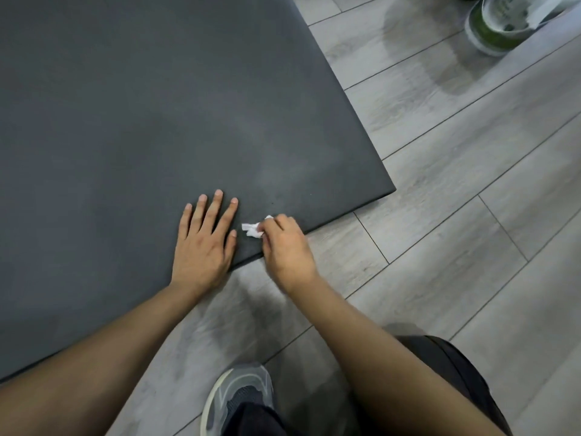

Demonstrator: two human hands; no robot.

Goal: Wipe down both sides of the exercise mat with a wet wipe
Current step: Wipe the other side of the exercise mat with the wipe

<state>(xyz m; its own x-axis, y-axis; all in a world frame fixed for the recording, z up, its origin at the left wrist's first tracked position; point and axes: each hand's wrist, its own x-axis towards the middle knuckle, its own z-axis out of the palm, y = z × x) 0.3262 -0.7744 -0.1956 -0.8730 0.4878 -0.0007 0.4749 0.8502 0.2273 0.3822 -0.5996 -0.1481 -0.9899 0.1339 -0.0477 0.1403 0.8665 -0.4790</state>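
Note:
A dark grey exercise mat (141,121) lies flat on the floor and fills the left and upper part of the head view. My left hand (204,243) presses flat on the mat near its front edge, fingers straight and spread. Just to its right, my right hand (284,243) pinches a small crumpled white wet wipe (253,229) against the mat close to the front edge. Most of the wipe is hidden under my fingers.
Grey wood-look floor planks (456,199) surround the mat on the right and front. A round white and green wipe canister (500,23) stands at the top right. My grey shoe (239,394) is planted on the floor below my arms.

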